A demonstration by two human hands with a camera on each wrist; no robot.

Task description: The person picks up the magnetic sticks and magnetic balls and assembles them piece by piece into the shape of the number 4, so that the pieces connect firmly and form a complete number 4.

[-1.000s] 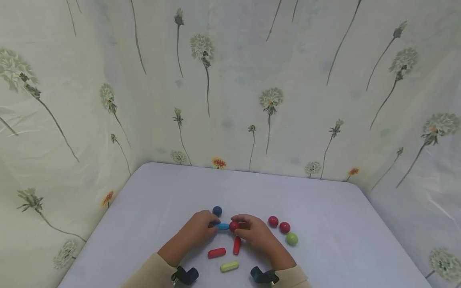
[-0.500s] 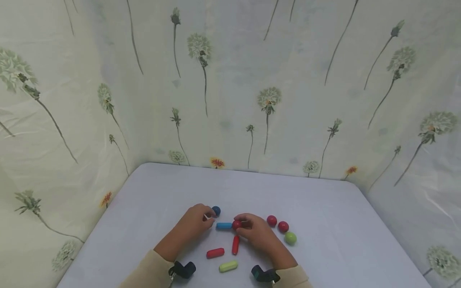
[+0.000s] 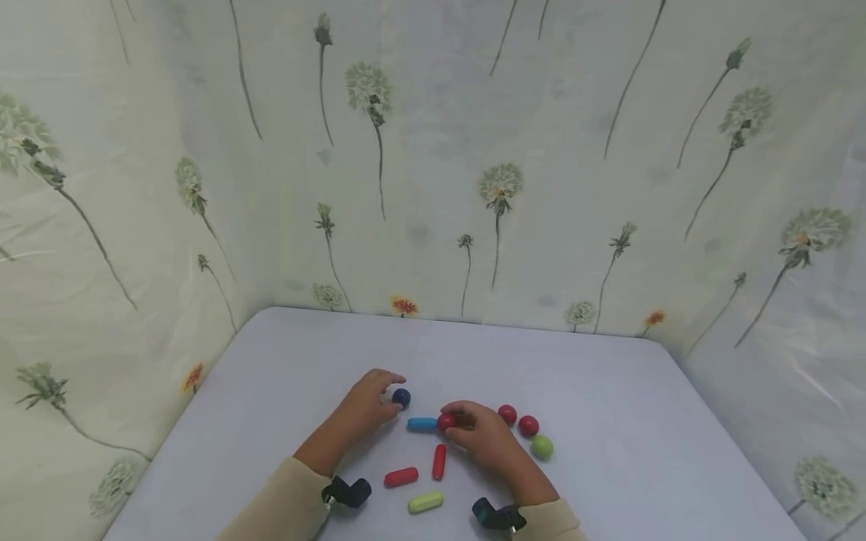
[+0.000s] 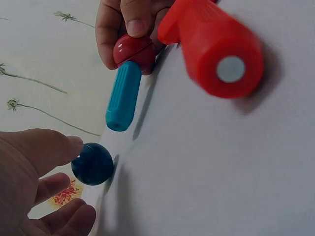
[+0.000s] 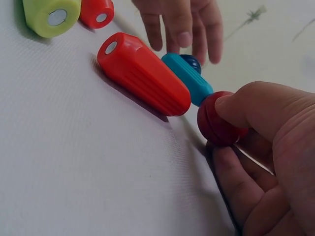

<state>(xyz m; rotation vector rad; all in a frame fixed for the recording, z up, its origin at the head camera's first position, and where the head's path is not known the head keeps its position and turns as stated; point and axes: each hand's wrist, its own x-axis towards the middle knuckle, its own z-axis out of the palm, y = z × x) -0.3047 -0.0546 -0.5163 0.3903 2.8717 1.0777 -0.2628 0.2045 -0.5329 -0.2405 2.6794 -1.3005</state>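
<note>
My right hand (image 3: 483, 436) pinches a red ball (image 5: 221, 118) between thumb and fingers. A blue magnetic rod (image 4: 124, 97) joins that ball end-on and points left, held by nothing else. My left hand (image 3: 365, 406) is spread around a dark blue ball (image 3: 401, 398), thumb on the near side and fingers on the far side. In the left wrist view the thumb tip overlaps that ball's edge; I cannot tell whether it touches. The other left fingers stand apart from it. A red magnetic rod (image 3: 439, 461) lies just in front of the joined pieces.
Another red rod (image 3: 401, 477) and a yellow-green rod (image 3: 425, 503) lie nearer on the white table (image 3: 609, 421). To the right of the right hand sit two loose red balls, one red ball (image 3: 507, 414) farther back, and a green ball (image 3: 542, 448). A flowered cloth hangs behind.
My left hand has let go of the blue rod, moved back and left, and spread around the dark blue ball. The right hand keeps holding the red ball, which has shifted slightly right.
</note>
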